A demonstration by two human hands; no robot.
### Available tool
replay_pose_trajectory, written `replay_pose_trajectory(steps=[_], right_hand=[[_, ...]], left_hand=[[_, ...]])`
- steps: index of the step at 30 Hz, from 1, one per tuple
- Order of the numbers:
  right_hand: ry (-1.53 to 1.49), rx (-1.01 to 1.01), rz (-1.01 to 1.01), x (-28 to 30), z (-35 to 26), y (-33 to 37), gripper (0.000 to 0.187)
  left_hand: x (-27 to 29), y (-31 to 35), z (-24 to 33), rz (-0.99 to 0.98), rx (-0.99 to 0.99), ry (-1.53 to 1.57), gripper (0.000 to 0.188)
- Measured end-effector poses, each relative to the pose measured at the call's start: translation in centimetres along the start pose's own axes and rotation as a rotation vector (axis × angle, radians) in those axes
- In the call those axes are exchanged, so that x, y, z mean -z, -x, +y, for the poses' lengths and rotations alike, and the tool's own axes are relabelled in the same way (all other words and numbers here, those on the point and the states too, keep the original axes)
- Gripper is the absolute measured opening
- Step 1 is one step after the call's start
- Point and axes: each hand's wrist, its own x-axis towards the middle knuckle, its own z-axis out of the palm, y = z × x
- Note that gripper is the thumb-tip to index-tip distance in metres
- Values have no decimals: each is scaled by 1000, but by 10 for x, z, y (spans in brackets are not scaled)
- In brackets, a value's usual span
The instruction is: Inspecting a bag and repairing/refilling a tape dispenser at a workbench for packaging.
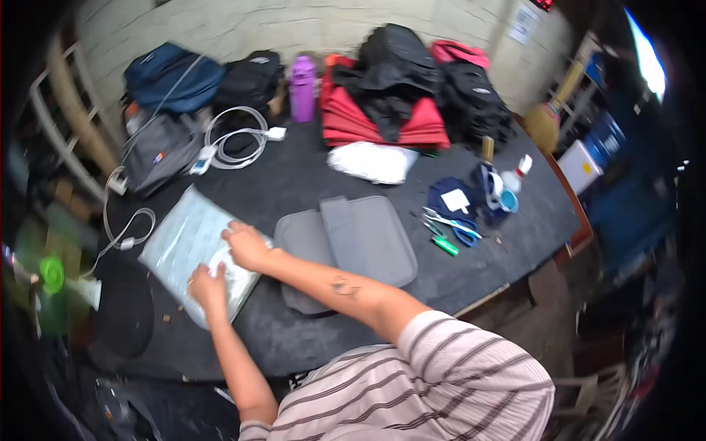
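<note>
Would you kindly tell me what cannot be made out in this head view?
All in head view:
Part of the pale plastic packet: under the left hand and right hand.
Part of the gray flat piece: behind the right forearm.
Green thing at far left: too blurred to identify.

A white sheet (523,24) is hanging on the pale wall (316,29), carrying dark print too small to read. Near it, at the upper edge, a display (543,4) is glowing red, cut off and illegible. Small pale marks (482,90) are showing on the left-hand black bag (246,84) and the right-hand black backpack (471,106), too blurred to decipher.
</note>
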Motion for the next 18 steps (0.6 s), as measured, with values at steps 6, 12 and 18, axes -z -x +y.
replay_pose_trajectory(steps=[6,12,18], right_hand=[[202,-270,-299,9,17,-1,53],[80,-505,-165,-17,6,-18,48],[-269,-714,-262,0,23,-21,34]], left_hand=[[-10,-12,11,-134,-244,333,19],[-56,-51,-36,-439,-3,693,36],[-44,-13,35,-138,166,512,74]])
